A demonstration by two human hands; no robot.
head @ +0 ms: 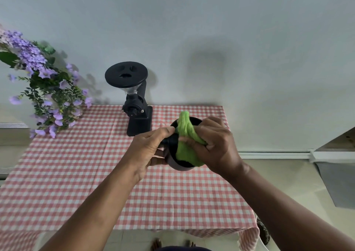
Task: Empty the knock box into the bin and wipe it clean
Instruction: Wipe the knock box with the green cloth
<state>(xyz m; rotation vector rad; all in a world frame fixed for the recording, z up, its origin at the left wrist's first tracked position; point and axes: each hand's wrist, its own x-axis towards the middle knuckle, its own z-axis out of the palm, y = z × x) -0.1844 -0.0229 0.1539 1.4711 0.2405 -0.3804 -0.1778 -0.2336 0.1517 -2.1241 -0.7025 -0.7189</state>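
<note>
A round black knock box (179, 165) is held above the checked table, tilted toward me. My left hand (148, 151) grips its left side, thumb on the rim near the black knock bar. My right hand (213, 145) is closed on a bright green cloth (185, 147) that is pushed into the box's opening and sticks up past the far rim. The cloth hides most of the box's inside.
A black coffee grinder (135, 101) stands at the back of the table (76, 174) with its red-and-white checked cloth. Purple artificial flowers (44, 89) hang over the back left. The rim of a bin (263, 231) shows beside the table's front right corner. My feet are below the near edge.
</note>
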